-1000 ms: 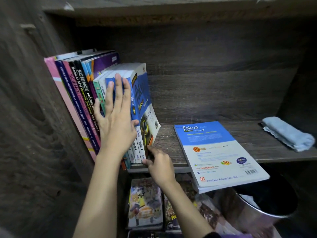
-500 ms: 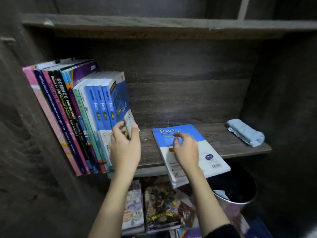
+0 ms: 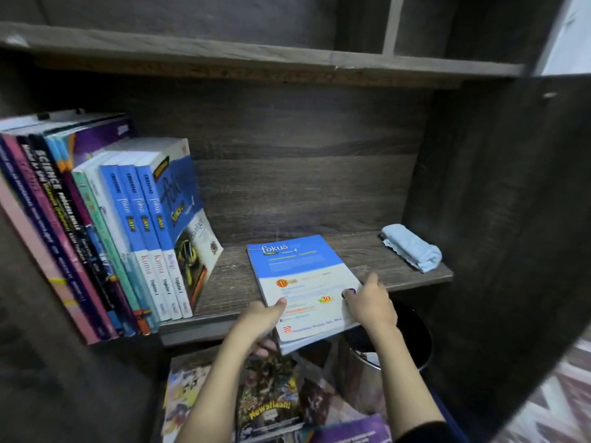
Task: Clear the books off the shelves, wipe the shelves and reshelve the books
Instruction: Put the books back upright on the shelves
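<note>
Grips the flat fokus book (image 3: 300, 276), just below frame centre, with both hands. Pinches its lower-left corner with the left hand (image 3: 259, 321): thumb on the cover, fingers curled underneath. Clamps the lower-right edge with the right hand (image 3: 371, 303): thumb on the cover, fingers wrapped over the side. Lies flat on the shelf (image 3: 399, 266), blue half toward the back wall, white near end overhanging the front lip.

Mid-left of frame, same shelf: row of books (image 3: 128, 235), standing, spines out, leaning left, apart from the flat book; three blue-and-white fokus spines at the row's right end. Right of frame, at the shelf's far end: folded light-blue cloth (image 3: 411, 247), well apart from the flat book. Lower right, under the shelf: dark round bin (image 3: 412, 334), partly hidden by the right forearm and the book. Bottom centre, between the forearms: comics (image 3: 268, 401), covers up, titles mostly blurred. Across the top of frame: upper shelf board (image 3: 224, 49).
</note>
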`<state>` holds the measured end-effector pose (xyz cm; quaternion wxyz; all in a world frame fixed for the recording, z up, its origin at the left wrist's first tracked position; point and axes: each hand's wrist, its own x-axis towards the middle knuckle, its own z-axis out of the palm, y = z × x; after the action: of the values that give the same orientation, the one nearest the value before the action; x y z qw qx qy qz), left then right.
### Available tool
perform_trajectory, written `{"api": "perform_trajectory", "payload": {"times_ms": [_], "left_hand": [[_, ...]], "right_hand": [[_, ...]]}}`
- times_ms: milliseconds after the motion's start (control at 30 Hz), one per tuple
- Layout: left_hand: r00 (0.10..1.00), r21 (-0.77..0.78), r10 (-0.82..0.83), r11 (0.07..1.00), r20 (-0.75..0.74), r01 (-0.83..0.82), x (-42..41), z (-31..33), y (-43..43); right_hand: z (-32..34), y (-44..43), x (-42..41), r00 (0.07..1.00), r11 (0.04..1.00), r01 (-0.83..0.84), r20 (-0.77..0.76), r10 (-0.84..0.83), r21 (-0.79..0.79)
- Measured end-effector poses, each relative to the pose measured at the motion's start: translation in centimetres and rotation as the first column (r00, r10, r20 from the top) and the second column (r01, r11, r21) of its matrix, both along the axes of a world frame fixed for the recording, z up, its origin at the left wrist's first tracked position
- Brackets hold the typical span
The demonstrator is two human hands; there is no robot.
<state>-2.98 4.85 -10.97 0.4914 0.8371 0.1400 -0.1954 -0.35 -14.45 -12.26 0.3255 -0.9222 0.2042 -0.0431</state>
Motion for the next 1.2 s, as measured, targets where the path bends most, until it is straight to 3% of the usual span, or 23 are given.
{"api": "perform_trajectory", "payload": {"times_ms": [67, 200, 333, 433, 533, 667, 1033, 1133, 1200], "left_hand": [[0.998, -0.027, 0.039, 0.999, 0.043, -0.037, 0.0, -0.1, -0.4], [0.989, -0.155, 0.119, 0.982, 0.085, -0.104, 0.0, -0.2, -0.2], [0.986, -0.282, 0.163, 0.948, 0.044, -0.144, 0.2, 0.0, 1.2], [0.989, -0.285, 0.149, 0.948, 0.004, -0.141, 0.3, 0.1, 1.8], [0.983, -0.267, 0.176, 0.951, 0.054, -0.155, 0.1, 0.4, 1.8], [0.965, -0.24, 0.2, 0.958, 0.17, -0.156, 0.2, 0.6, 1.8], [0.967, -0.32, 0.166, 0.942, 0.194, -0.097, 0.9, 0.2, 2.9], [0.944, -0.181, 0.129, 0.981, 0.304, -0.076, 1.3, 1.6, 3.6], [0.894, 0.013, 0.095, 0.994, 0.437, -0.112, 1.3, 2.9, 4.3]], "right_hand": [[0.3, -0.2, 0.0, 1.0, 0.999, 0.008, 0.006, -0.009, 0.042], [0.2, -1.3, 0.3, 0.998, 0.961, 0.03, -0.06, -0.014, 0.275], [-1.2, -1.7, 0.5, 0.999, 0.739, 0.044, -0.027, -0.035, 0.672], [-1.3, -1.0, 0.0, 0.997, 0.581, 0.036, -0.072, 0.039, 0.813], [-1.5, 0.2, -0.2, 0.974, 0.499, 0.047, -0.15, 0.169, 0.865], [-1.5, 0.6, -0.1, 0.971, 0.474, 0.037, -0.144, 0.193, 0.88], [2.2, 1.6, -0.4, 0.975, 0.378, -0.193, 0.219, -0.027, 0.905], [4.5, 2.5, -1.1, 0.937, 0.351, -0.304, 0.344, -0.057, 0.886], [5.5, 3.2, -1.5, 0.897, 0.408, -0.375, 0.437, -0.067, 0.832]]}}
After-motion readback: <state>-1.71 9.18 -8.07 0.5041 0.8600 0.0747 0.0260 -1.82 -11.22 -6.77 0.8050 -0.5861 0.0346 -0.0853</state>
